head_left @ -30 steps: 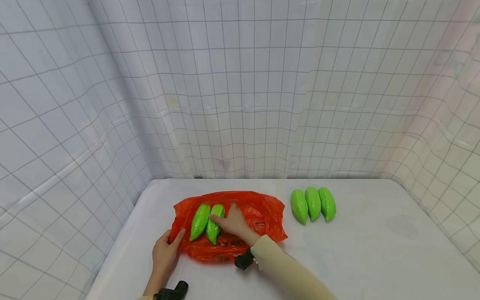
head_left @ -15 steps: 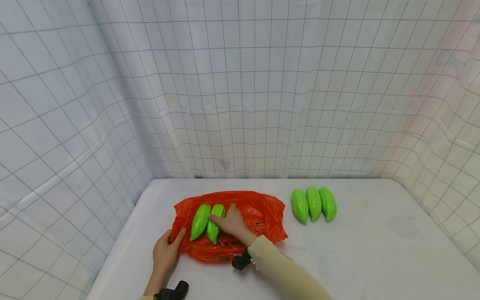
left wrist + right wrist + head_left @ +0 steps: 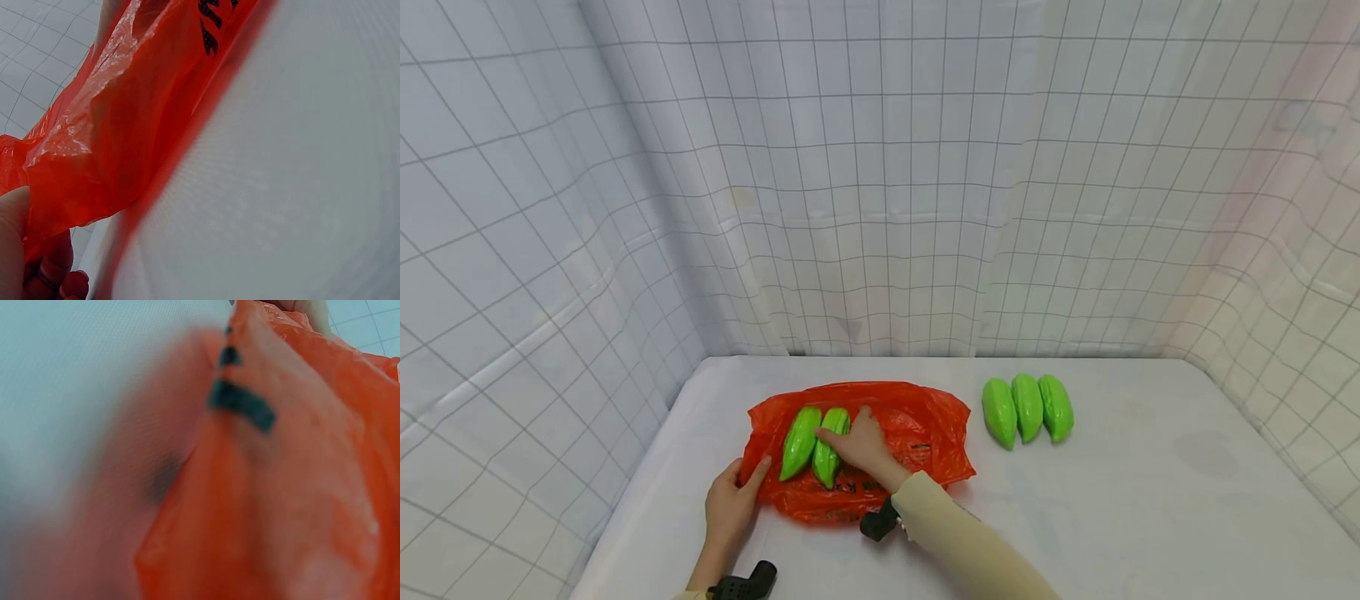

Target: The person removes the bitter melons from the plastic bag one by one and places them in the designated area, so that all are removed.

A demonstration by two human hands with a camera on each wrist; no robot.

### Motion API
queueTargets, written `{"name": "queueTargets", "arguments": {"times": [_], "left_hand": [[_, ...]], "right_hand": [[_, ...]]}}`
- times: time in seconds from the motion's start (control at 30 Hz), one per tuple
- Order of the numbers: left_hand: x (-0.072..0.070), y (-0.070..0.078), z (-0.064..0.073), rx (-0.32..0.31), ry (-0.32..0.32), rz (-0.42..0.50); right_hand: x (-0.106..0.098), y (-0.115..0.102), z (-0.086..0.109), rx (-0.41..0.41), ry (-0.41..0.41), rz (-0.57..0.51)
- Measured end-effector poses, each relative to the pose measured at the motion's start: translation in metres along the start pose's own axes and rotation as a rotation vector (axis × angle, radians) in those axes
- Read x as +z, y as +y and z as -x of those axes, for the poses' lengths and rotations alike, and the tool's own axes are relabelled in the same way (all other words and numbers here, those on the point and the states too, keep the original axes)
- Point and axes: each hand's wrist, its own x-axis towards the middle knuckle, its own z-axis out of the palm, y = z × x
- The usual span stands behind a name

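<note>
Two ridged green pod-shaped fruits with pointed ends, a left one [image 3: 800, 446] and a right one [image 3: 825, 464], lie side by side on a crumpled red plastic bag [image 3: 917, 408]. Black print shows on the bag. My left hand [image 3: 730, 504] pinches the bag's left edge between thumb and fingers, as the left wrist view also shows. My right hand [image 3: 867, 446] is over the bag's middle, its thumb straight across the right fruit and its index finger stretched away from it. Its other fingers are hidden. The right wrist view mostly shows blurred red plastic [image 3: 300, 475].
Three more green fruits [image 3: 1027, 408] stand in a row on the white table [image 3: 1135, 483], right of the bag. White grid-patterned curtains [image 3: 880, 208] enclose the back and sides. A black wrist camera [image 3: 880, 521] sits under the right sleeve, near the bag's front edge.
The right forearm and its wrist camera have shifted slightly to the left. Both hands, the bag and the fruits hold their places.
</note>
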Motion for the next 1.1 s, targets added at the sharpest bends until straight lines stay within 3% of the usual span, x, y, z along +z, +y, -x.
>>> {"name": "queueTargets", "arguments": {"times": [0.4, 1.1], "left_hand": [[-0.0007, 0.0021, 0.0012, -0.010, -0.005, 0.001], [-0.0002, 0.0012, 0.0005, -0.006, 0.000, 0.001]], "right_hand": [[0.0008, -0.0046, 0.0026, 0.007, -0.018, -0.048], [0.0020, -0.0012, 0.0009, -0.007, 0.034, -0.078]]}}
